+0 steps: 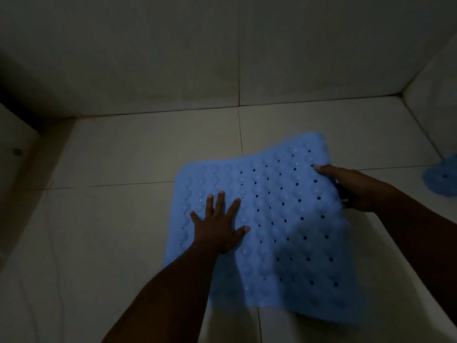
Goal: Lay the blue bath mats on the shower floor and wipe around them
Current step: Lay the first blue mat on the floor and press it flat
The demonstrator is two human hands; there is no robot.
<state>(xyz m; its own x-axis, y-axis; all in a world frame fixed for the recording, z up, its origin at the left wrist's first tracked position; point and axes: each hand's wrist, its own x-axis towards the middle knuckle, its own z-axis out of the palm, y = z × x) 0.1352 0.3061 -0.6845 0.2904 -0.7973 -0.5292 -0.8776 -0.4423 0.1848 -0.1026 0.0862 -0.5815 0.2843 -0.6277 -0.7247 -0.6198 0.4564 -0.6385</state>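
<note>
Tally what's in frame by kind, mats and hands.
Blue bath mats: 2, the near mat under the hands and the far mat cut off at the right edge.
Hands: 2, left hand flat on the near mat, right hand holding its right edge.
Total: 4

The pale tiled shower floor [128,149] fills the lower frame. A blue bath mat [272,243] lies on it at centre right, right edge raised. A second blue mat [442,179] sits at the right edge.
</note>
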